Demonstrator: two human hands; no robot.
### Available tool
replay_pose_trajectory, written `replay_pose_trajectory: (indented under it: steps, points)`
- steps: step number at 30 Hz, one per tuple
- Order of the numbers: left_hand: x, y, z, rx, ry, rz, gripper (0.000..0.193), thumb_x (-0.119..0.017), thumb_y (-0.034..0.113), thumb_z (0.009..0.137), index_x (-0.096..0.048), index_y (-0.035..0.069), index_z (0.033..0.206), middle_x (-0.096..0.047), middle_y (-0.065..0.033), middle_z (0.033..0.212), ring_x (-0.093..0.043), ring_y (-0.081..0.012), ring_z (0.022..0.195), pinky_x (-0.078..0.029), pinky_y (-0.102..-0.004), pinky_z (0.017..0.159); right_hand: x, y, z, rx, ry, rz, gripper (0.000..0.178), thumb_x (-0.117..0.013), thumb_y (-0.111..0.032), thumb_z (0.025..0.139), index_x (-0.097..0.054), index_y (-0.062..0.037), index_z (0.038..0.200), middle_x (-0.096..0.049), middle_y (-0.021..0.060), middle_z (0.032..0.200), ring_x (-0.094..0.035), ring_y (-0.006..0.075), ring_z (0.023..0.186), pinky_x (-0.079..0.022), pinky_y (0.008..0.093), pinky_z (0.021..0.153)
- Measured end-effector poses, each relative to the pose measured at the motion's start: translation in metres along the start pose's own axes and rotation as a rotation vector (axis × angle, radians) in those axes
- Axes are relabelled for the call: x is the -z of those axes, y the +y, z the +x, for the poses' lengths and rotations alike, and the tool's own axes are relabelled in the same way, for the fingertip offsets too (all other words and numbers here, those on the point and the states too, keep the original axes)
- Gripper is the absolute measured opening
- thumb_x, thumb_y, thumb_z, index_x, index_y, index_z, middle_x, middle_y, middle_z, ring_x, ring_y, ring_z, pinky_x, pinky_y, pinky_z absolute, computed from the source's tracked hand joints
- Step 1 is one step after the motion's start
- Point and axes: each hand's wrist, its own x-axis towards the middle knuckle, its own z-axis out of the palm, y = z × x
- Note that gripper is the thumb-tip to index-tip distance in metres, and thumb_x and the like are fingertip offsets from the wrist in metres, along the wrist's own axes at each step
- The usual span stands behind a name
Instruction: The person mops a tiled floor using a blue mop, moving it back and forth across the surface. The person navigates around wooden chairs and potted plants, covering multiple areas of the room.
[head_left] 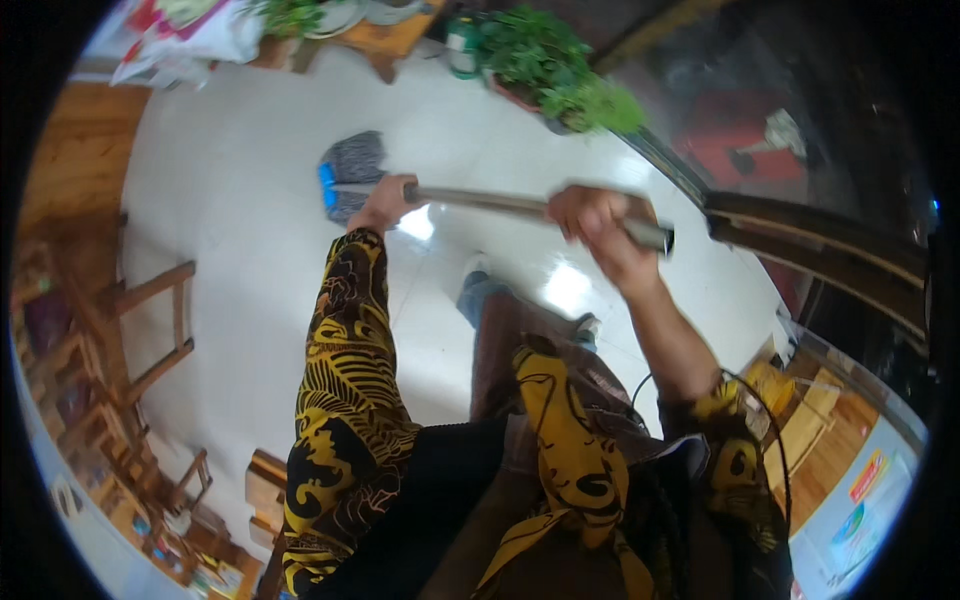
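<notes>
A mop with a grey string head (354, 160) and a blue clamp (328, 188) rests on the pale tiled floor (240, 210), ahead and to the left. Its metal handle (480, 200) runs slantwise across in front of me to the right. My left hand (385, 203) is closed round the lower part of the handle, near the mop head. Toward the handle's top end, my right hand (605, 228) grips it, slightly blurred; the open tube end sticks out past this hand.
Wooden chairs (150, 320) stand along the left. Potted green plants (540, 60) and a green bottle (462, 48) line the far side, beside a wooden table (390, 40) with bags. A glass door frame (820, 250) borders the right. My feet (478, 265) stand below the handle.
</notes>
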Motion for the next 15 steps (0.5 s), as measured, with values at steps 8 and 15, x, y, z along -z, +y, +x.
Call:
replay_pose_trajectory:
  steps: [8,15]
  points:
    - [-0.152,0.15,0.018,-0.235,-0.243,-0.14,0.022,-0.067,0.019,0.066,-0.061,0.007,0.083,-0.063,-0.0131,0.081,-0.054,-0.036,0.083,-0.046,-0.0434,0.077,0.104,-0.07,-0.196,-0.063,0.386,0.027,0.033,-0.056,-0.02,0.085,-0.039,-0.0089,0.059,-0.046,0.0061,0.058,-0.044,0.0196,0.058,-0.04,0.0381,0.068]
    - [-0.288,0.378,0.028,-0.363,-0.452,-0.05,0.017,-0.061,0.025,0.074,-0.061,0.009,0.077,-0.063,-0.0106,0.085,-0.058,-0.0316,0.086,-0.045,-0.0397,0.086,0.215,-0.174,-0.367,-0.002,0.635,-0.107,0.027,-0.057,-0.018,0.083,-0.042,-0.009,0.062,-0.04,0.0026,0.058,-0.038,0.0192,0.059,-0.034,0.0346,0.064]
